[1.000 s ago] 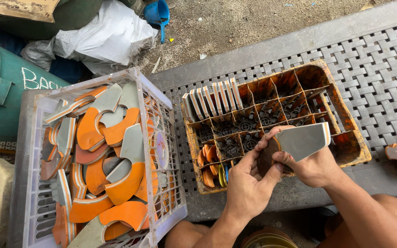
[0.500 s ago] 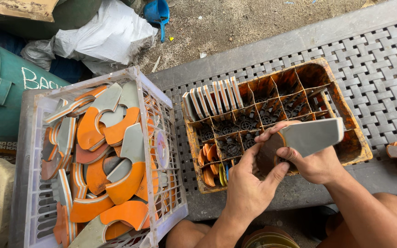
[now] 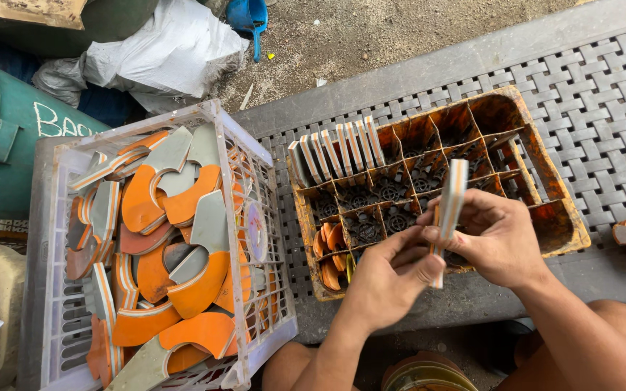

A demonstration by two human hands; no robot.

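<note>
A flat grey-and-orange piece [image 3: 449, 205] is held edge-on between both hands, the left hand [image 3: 387, 279] pinching its lower end and the right hand [image 3: 498, 235] closed around its middle, just above the orange divided tray [image 3: 552, 185]. White slabs [image 3: 336, 152] are stood upright in the tray's far-left compartments. A white crate [image 3: 255, 141] heaped with curved orange and grey offcuts [image 3: 164, 239] is set beside the tray.

matt plastic crate [image 3: 45, 239], rough woven-pattern plastic mat [image 3: 603, 108]
</note>
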